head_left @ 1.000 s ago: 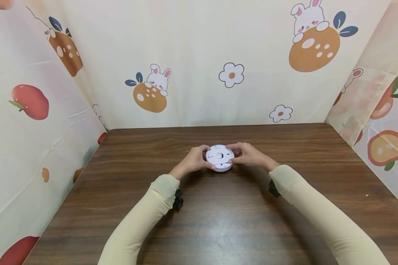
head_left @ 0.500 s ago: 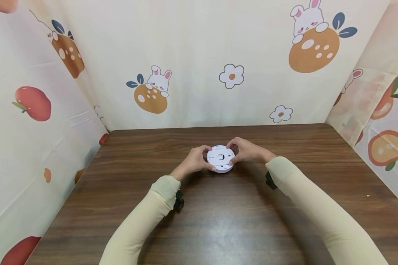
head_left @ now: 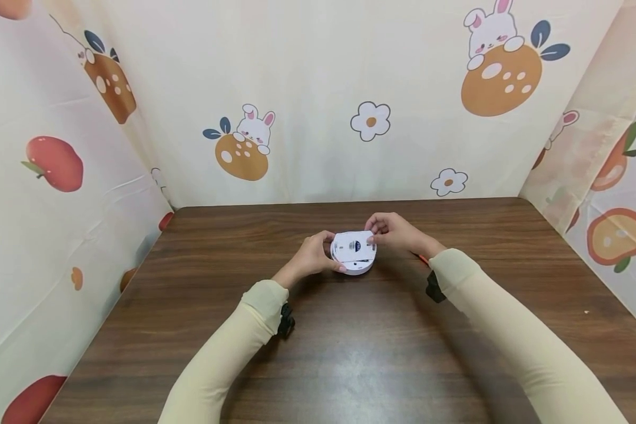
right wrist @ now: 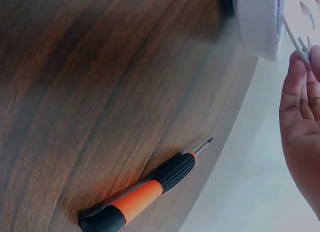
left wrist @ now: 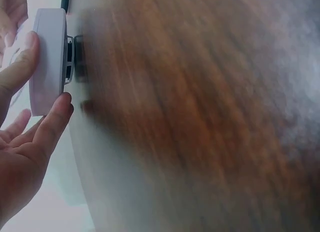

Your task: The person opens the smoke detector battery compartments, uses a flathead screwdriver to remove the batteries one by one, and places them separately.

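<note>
A round white smoke detector (head_left: 357,270) is held back side up over the table, its dark-slotted front piece (left wrist: 69,60) pointing down. My left hand (head_left: 311,254) grips its left rim, thumb at the near side and fingers at the far side. On the back sits a flat white cover plate (head_left: 347,246), whose right edge my right hand (head_left: 397,234) pinches between thumb and fingers. In the right wrist view this plate (right wrist: 298,17) stands tilted away from the detector body (right wrist: 257,22), with a gap between them.
An orange and black screwdriver (right wrist: 141,197) lies on the brown wooden table (head_left: 318,365) beneath the right wrist, mostly hidden in the head view. Patterned curtains (head_left: 318,70) close off the back and sides. Black wrist cameras (head_left: 285,323) sit under both cuffs.
The cover plate, earlier flat on the detector's back, now has its right side raised by my right hand. The right fingers have shifted to its edge. The left hand keeps its grip.
</note>
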A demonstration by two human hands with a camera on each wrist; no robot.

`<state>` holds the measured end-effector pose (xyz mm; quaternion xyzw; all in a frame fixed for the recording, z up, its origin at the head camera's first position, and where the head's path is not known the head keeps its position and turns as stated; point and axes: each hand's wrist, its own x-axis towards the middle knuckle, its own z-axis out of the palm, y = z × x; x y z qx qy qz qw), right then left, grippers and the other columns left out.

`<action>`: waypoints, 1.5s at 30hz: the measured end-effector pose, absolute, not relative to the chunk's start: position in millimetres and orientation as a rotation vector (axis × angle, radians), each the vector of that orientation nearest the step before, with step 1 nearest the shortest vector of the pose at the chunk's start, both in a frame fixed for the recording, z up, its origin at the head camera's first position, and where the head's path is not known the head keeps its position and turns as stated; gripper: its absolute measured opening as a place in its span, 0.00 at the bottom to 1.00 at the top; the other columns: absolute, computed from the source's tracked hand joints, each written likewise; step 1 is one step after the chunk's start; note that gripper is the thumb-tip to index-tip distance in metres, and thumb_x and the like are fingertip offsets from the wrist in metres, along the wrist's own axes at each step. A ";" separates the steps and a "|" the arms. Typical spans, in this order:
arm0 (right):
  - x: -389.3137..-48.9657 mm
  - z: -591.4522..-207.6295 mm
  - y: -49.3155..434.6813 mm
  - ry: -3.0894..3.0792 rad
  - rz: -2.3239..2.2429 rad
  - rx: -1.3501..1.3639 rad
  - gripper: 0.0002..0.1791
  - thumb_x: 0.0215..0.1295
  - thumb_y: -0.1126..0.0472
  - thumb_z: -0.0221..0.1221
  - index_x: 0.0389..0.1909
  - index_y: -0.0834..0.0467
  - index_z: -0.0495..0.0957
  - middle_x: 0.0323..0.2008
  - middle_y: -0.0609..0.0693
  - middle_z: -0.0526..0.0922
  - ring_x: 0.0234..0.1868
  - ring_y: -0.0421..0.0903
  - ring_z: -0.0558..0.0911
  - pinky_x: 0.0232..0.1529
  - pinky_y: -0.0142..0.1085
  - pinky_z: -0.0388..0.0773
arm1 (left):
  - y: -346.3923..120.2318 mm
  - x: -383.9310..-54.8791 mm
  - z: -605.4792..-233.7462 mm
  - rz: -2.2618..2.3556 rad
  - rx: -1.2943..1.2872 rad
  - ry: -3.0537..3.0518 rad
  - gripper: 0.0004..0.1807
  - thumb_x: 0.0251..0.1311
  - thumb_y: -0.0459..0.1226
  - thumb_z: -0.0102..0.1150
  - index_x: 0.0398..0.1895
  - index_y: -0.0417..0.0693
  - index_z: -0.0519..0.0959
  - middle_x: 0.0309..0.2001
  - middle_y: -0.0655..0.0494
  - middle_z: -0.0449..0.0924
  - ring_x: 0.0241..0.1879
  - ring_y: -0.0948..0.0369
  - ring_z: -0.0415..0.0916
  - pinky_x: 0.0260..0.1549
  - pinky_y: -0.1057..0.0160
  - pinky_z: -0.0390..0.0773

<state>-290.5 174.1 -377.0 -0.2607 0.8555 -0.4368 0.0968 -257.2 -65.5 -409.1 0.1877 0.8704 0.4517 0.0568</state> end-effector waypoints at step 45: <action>-312.5 -402.1 282.4 2.583 -1.627 0.063 0.19 0.69 0.71 0.51 0.56 0.79 0.68 0.36 0.56 0.79 0.27 0.35 0.76 0.30 0.26 0.79 | -65.5 -252.3 -410.1 1.271 0.528 2.712 0.43 0.37 0.41 0.80 0.60 0.35 0.72 0.51 0.45 0.79 0.43 0.60 0.76 0.45 0.64 0.78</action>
